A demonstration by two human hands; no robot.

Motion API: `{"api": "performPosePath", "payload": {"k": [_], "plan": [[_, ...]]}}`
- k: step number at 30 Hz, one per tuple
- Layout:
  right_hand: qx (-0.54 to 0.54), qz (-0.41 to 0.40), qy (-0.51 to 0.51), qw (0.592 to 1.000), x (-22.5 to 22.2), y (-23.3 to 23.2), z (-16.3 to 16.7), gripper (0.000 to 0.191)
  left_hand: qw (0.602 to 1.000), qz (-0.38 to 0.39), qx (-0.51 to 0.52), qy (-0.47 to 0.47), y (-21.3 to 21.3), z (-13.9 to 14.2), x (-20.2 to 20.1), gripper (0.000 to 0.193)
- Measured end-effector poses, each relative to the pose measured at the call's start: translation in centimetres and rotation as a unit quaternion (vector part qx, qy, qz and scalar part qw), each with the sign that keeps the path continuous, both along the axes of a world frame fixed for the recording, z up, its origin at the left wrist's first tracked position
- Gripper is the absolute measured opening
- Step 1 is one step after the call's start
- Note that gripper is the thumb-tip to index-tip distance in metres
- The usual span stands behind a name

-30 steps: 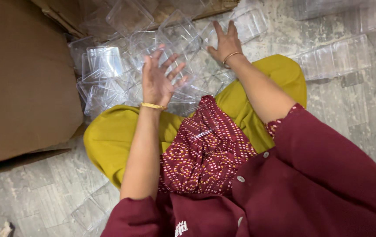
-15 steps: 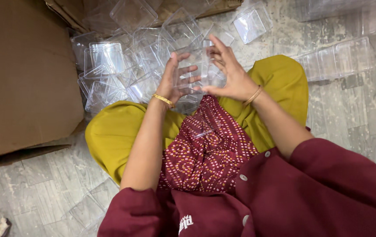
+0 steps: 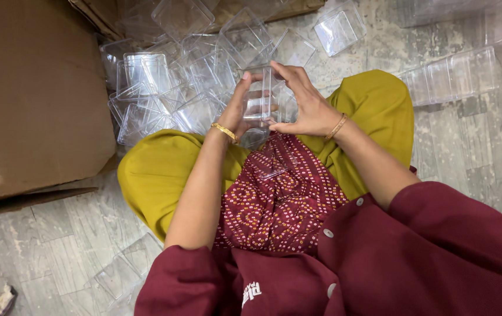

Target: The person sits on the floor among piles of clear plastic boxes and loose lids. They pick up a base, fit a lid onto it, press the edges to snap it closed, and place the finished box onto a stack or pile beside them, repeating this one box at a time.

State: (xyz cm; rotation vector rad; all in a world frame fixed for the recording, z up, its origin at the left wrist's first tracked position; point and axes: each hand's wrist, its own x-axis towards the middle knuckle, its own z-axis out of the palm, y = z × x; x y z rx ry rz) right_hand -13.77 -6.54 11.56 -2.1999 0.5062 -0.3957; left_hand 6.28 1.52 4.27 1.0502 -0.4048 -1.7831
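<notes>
Clear plastic box (image 3: 261, 96), empty, gripped between both hands.

Brown cardboard box (image 3: 34, 99) at my left on the floor; second brown carton (image 3: 104, 14) top edge, partly cut off.

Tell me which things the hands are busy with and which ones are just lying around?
In use:
left hand
right hand
clear plastic box, held between both hands
clear lid resting on the lap

Lying about:
pile of clear boxes on the floor
cardboard box
row of clear boxes
loose clear box
</notes>
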Motion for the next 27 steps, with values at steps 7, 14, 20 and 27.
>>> {"api": "performPosePath", "payload": {"k": [7,14,20,27], "plan": [[0.004,-0.002,-0.004,1.000,0.1,0.2,-0.5,0.122,1.000,0.006,0.005,0.006,0.2,-0.5,-0.1,0.086],[0.020,-0.033,0.006,0.999,0.3,1.0,-1.4,0.122,0.999,-0.030,-0.014,0.011,0.0,-0.7,-0.2,0.091],[0.007,-0.037,0.008,0.999,-0.7,1.0,-0.6,0.120,0.998,-0.047,-0.037,-0.023,-0.2,-0.4,-0.7,0.095],[-0.009,-0.161,0.066,0.985,-7.8,-1.8,1.9,0.116,0.926,0.068,-0.251,-0.272,-0.4,0.8,-1.4,0.052]]}}
